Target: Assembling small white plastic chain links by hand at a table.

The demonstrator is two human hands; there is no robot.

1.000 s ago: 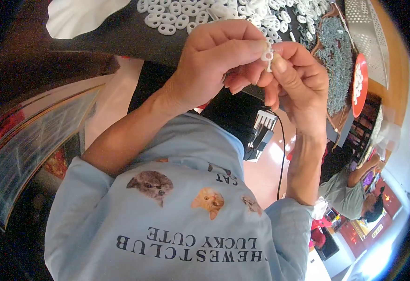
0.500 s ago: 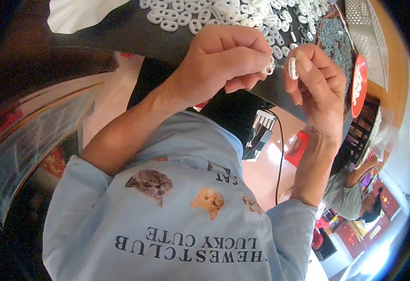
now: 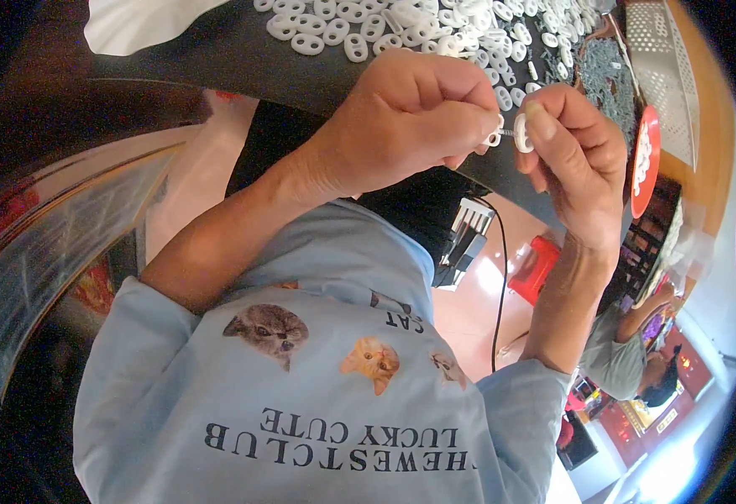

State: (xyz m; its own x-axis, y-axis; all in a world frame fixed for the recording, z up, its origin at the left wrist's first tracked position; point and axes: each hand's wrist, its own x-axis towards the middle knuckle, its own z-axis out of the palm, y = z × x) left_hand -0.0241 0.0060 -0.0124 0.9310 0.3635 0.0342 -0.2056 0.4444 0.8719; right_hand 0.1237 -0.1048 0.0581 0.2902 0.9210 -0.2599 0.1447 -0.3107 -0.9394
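Note:
Pinched in the fingers of my left hand (image 3: 418, 118) is a small white plastic cord lock part (image 3: 494, 132) with holes in it, mostly covered by the thumb and fingers. My right hand (image 3: 576, 147) grips a white oval cord lock piece (image 3: 522, 133) between thumb and index finger. A thin metal spring (image 3: 508, 133) bridges the short gap between the two parts. Both hands are above the near edge of the dark table (image 3: 208, 74). Just beyond them lies a heap of white oval two-hole pieces (image 3: 374, 28).
Right of the heap is a mass of grey springs (image 3: 607, 76). A red plate (image 3: 650, 181) with small white parts and a white perforated basket (image 3: 660, 80) stand farther right. A white sheet (image 3: 145, 25) lies far left. Another person (image 3: 620, 361) is at the right.
My left hand has moved slightly right, toward the right hand. The gap between the two white parts is narrower, and less of the spring shows.

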